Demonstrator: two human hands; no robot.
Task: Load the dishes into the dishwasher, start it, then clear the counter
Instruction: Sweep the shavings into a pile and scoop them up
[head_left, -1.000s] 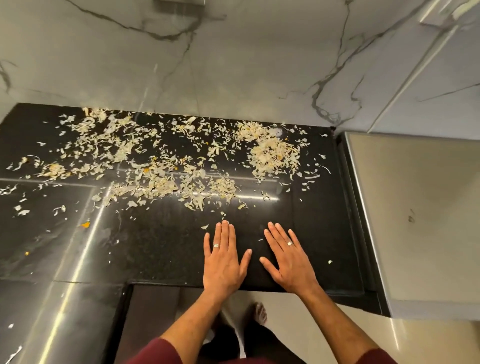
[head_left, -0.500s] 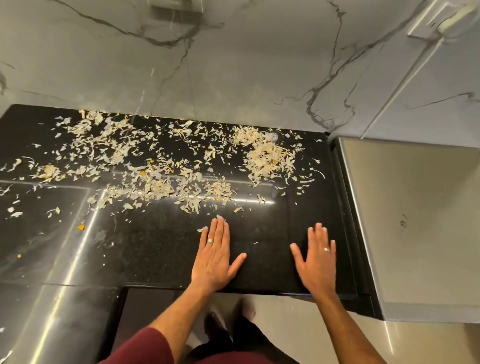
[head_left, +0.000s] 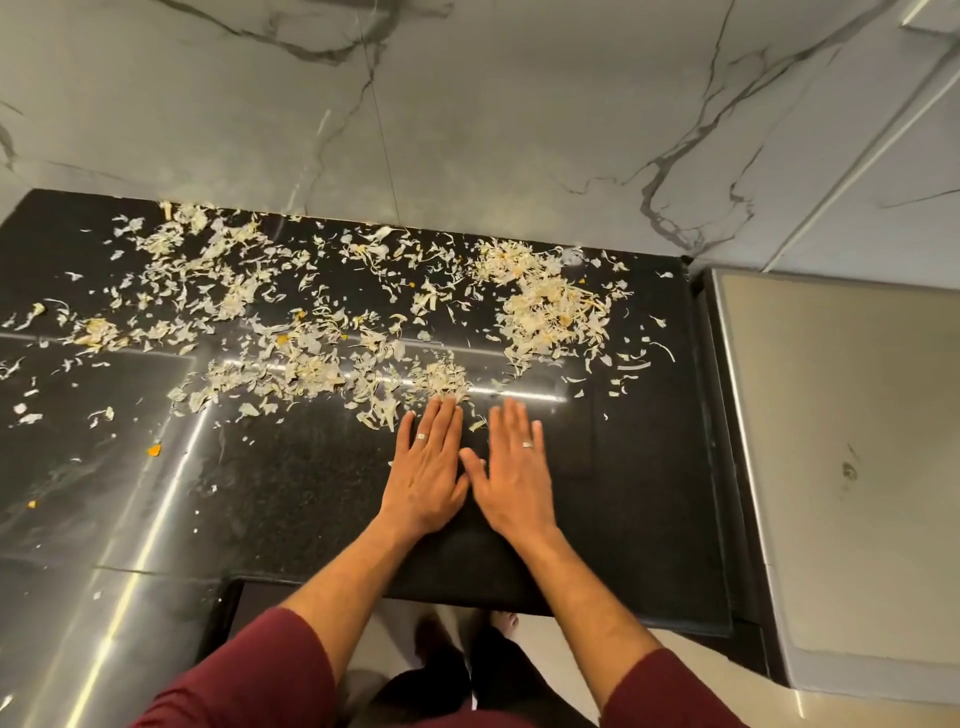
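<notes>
Pale vegetable scraps (head_left: 322, 322) litter the black counter (head_left: 649, 467) from its left edge across the back to a thick heap near the back right corner; the left hand (head_left: 423, 475) lies flat, fingers straight, fingertips touching the nearest scraps; the right hand (head_left: 514, 478) lies flat beside it, thumbs nearly meeting; the scraps look light, limp and scatter-prone, best swept together with flat palms rather than pinched.

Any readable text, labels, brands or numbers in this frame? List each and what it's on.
None: no readable text anywhere.
Black counter: only scattered peel scraps, no print.
Marble wall: grey veins only.
Steel appliance top: a small dark mark, too blurred to tell whether it is a sign.
Rings on the left hand and right hand: too small to show any engraving.
</notes>
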